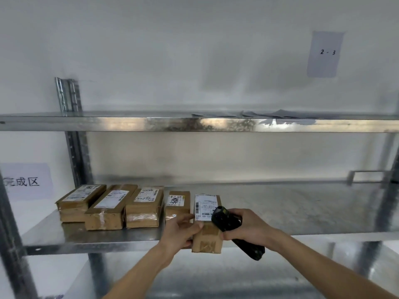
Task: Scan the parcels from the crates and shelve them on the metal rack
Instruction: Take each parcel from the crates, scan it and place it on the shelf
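Head view: our left hand (180,230) fingers grasp a small taped cardboard parcel (207,225) at the shelf (302,212) front edge, right hand (248,228) fingers clenched round a black scanner (234,229). We judge it light, stiff; hold its long sides.

Parcels (207,221): five, brown, labelled
Scanners (233,229): one
Hands (179,231): two
Shelf levels (280,212): two
Wall signs (325,53): two
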